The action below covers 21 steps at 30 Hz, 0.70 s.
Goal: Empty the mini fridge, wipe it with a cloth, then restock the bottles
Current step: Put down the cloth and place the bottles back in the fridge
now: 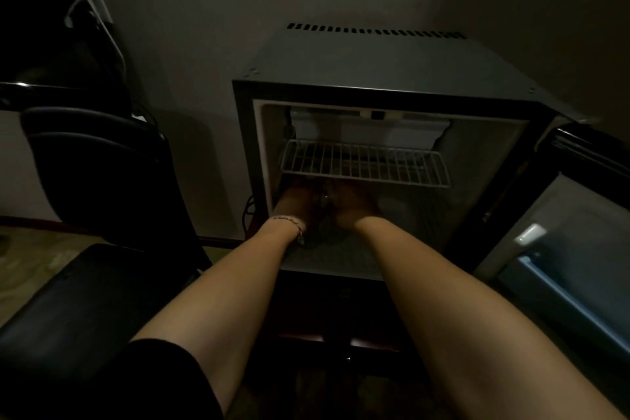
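While the mini fridge stands open, left hand and right hand reach inside

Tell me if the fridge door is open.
Open: the door is swung out to the right, exposing the wire shelf.

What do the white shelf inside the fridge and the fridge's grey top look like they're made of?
The white grid shelf looks like coated metal wire: thin parallel rods in a frame, matte white. The grey flat top of the mini fridge looks like painted sheet metal, judging by corner screws and vent slots; the dim light leaves this uncertain.
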### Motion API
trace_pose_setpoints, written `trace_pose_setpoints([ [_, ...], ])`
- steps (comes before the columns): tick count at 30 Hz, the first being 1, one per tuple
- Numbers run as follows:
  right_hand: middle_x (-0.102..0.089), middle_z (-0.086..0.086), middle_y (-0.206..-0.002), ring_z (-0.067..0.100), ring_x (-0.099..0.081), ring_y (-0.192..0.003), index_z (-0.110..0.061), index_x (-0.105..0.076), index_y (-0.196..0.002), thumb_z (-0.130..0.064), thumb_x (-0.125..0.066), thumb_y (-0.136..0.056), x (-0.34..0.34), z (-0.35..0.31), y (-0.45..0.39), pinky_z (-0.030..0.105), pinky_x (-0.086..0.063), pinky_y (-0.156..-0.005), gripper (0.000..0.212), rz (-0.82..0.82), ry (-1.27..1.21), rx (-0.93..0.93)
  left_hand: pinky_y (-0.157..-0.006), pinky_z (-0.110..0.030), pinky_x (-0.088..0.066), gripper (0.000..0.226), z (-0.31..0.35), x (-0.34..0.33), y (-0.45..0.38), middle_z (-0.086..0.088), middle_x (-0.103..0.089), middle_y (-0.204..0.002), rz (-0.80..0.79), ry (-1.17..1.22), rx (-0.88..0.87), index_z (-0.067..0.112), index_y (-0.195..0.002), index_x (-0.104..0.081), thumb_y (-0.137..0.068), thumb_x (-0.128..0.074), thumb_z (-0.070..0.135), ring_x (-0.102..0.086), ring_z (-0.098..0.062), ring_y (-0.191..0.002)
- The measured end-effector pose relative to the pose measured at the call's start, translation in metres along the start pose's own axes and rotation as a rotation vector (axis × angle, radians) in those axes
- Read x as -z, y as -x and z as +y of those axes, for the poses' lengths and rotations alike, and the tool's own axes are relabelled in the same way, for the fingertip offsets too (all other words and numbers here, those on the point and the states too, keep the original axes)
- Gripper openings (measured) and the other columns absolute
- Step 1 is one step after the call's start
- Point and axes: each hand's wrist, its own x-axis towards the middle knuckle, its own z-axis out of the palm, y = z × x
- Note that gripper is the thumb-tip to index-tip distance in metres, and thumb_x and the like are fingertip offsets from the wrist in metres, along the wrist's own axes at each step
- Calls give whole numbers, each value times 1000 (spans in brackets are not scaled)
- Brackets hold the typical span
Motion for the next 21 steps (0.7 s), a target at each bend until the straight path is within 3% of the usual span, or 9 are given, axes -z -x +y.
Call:
trace_pose_setpoints([
  [4,-50,7,-144,32,-50,-129,-28,-53,-137,-33,-67,-89,10,-6,19,46,-44,-107,50,-78,166,-34,-98,-32,-39,40,14,10,23,-7,-55,-133,-68,-27,39,25,-129,-55,-93,-59,42,-53,-27,-119],
  [7,-55,7,-137,31,-55,-121,-30,-53,-134,-37,-68,-86,19,-10,38,43,-47,-103,51,-134,179,-68,-83,-27,-44,36,27,17,47,-12,-62,-115,-6,-98,2,14,-122,-60,-91,-63,32,-60,-29,-103],
  [9,-57,10,-132,30,-57,-119,-25,-50,-138,-32,-67,-89,29,-11,57,41,-48,-100,52,-185,202,-81,-76,-28,-46,33,35,21,61,-6,-63,-100,-48,-129,32,13,-116,-63,-89,-63,32,-60,-22,-91],
  [12,-62,8,-119,27,-62,-105,-21,-57,-127,-32,-63,-92,40,-6,86,41,-54,-90,37,-132,236,-29,-88,-35,-48,32,48,27,83,-7,-56,-109,-29,-154,34,14,-113,-61,-88,-61,34,-55,-24,-102],
  [14,-55,6,-121,27,-59,-106,-19,-57,-125,-36,-61,-93,48,-8,111,39,-53,-88,37,-61,288,31,-94,-38,-46,33,59,30,97,-7,-52,-113,-7,-167,12,16,-114,-59,-87,-61,36,-51,-25,-106],
  [21,-46,6,-121,26,-53,-111,-17,-56,-119,-40,-61,-92,94,-20,214,46,-52,-89,36,121,371,74,-96,-37,-47,38,106,28,165,-3,-52,-116,41,-181,-79,18,-115,-60,-85,-63,41,-52,-21,-108],
])
